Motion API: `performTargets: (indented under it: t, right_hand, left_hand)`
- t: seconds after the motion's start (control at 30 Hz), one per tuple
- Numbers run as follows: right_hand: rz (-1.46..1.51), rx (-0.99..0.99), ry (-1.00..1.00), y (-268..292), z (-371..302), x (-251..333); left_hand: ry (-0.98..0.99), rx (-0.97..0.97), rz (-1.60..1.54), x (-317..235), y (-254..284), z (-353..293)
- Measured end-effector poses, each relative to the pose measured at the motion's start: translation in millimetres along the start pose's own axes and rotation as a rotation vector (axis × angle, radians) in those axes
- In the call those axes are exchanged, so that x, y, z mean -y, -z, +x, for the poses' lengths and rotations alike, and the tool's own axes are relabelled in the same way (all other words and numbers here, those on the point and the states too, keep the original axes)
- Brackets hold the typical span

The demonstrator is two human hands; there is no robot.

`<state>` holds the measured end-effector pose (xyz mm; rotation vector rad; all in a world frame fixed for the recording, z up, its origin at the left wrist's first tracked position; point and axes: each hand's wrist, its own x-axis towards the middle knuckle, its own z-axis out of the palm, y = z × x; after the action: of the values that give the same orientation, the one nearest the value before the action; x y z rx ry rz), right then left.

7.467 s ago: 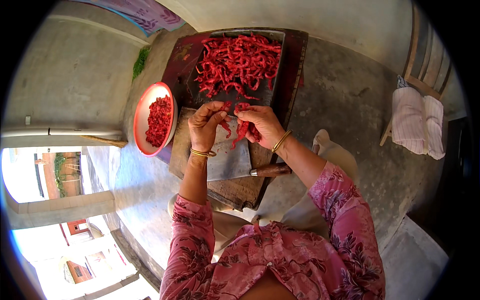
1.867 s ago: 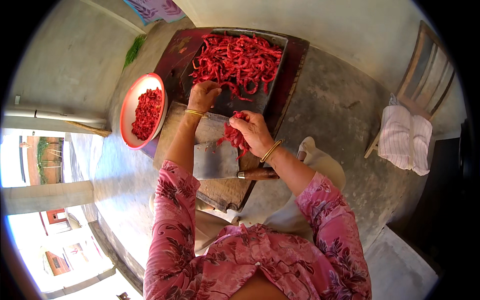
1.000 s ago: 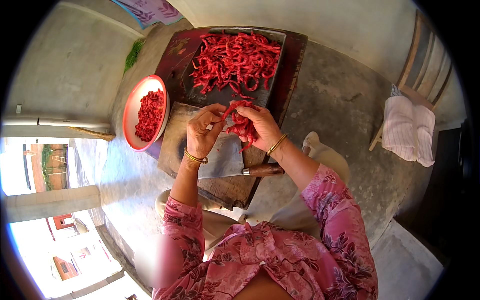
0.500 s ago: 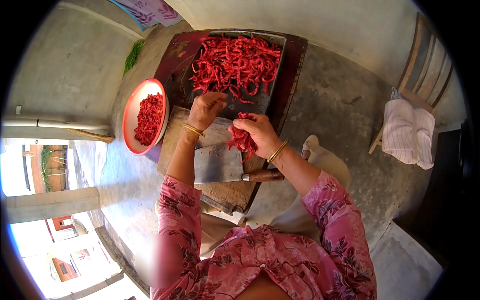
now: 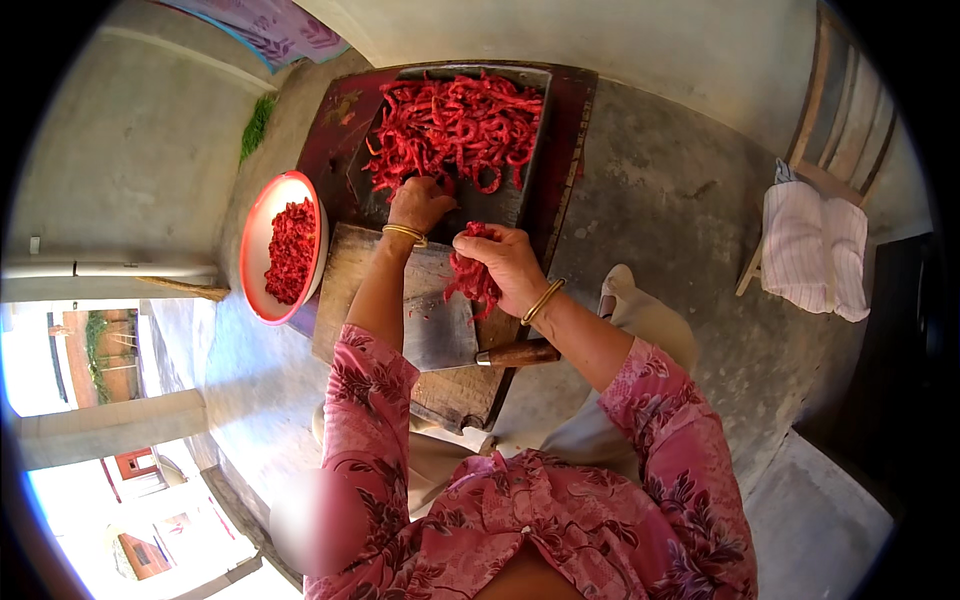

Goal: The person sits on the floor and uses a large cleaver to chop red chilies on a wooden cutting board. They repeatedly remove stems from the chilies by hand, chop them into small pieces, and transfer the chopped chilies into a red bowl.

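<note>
My right hand [image 5: 512, 268] is closed around a bunch of red chili peppers [image 5: 472, 284], which hangs from the fingers above a wide cleaver [image 5: 440, 325]. At the near edge of a heap of long red chili peppers [image 5: 455, 125], my left hand [image 5: 420, 205] has its fingers bent down onto a chili pepper; the fingertips are partly hidden. The heap lies in a dark metal tray [image 5: 508, 208]. The cleaver rests flat on a wooden chopping board [image 5: 350, 270], its brown handle pointing right.
A white basin with a red rim [image 5: 252, 290] holds chopped red chili left of the board. Tray and board sit on a low dark red table [image 5: 572, 130]. On the right stands a wooden chair [image 5: 845, 120] with a striped cloth [image 5: 815, 250] over its seat.
My left hand has moved forward to the heap, and its fingers have closed at the near edge. The right hand still grips its bunch. The view has shifted slightly.
</note>
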<state>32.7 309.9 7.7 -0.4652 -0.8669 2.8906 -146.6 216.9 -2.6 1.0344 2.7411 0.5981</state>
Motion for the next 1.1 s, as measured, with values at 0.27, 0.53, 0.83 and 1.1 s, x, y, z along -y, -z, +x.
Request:
performTargets:
  t: [0.27, 0.53, 0.83, 1.1]
  right_hand:
    - [-0.059, -0.053, 0.135, 0, 4, 5]
    - [-0.45, 0.018, 0.378, 2, 7, -2]
    - [-0.369, 0.028, 0.203, 5, 2, 8]
    - [-0.348, 0.13, 0.211, -5, -15, -1]
  left_hand:
    - [-0.207, 0.144, -0.274, -43, 60, -64]
    - [-0.266, 0.204, -0.118, -55, 58, -95]
    - [-0.041, 0.091, -0.669, -36, 68, -109]
    - [0.033, -0.042, -0.723, -67, 43, -142]
